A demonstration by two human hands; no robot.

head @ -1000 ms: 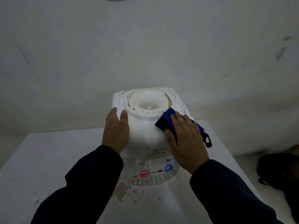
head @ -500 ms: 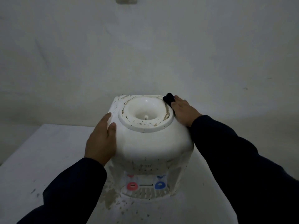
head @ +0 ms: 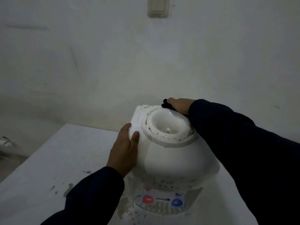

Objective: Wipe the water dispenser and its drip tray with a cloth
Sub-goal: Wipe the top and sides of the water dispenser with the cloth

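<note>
A white tabletop water dispenser (head: pixel 168 159) stands on a white table (head: pixel 48 168), with a round bottle socket on top, stained around its rim. Red and blue taps sit over the slotted drip tray (head: pixel 160 208) at its front. My left hand (head: pixel 125 150) lies flat against the dispenser's left side, fingers together. My right hand (head: pixel 178 103) presses a dark blue cloth (head: pixel 165 104) onto the back right corner of the top. Only a dark edge of the cloth shows past my fingers.
A bare white wall rises close behind the dispenser, with a beige switch plate (head: pixel 158 7) high up. Dried brown stains and specks mark the table (head: pixel 69 190) in front of and left of the dispenser. A pale object (head: pixel 5 142) sits at the far left edge.
My right hand has carried the cloth from the front right of the top to the back right corner. My left hand has stayed on the left side. The view has shifted so the dispenser sits further right.
</note>
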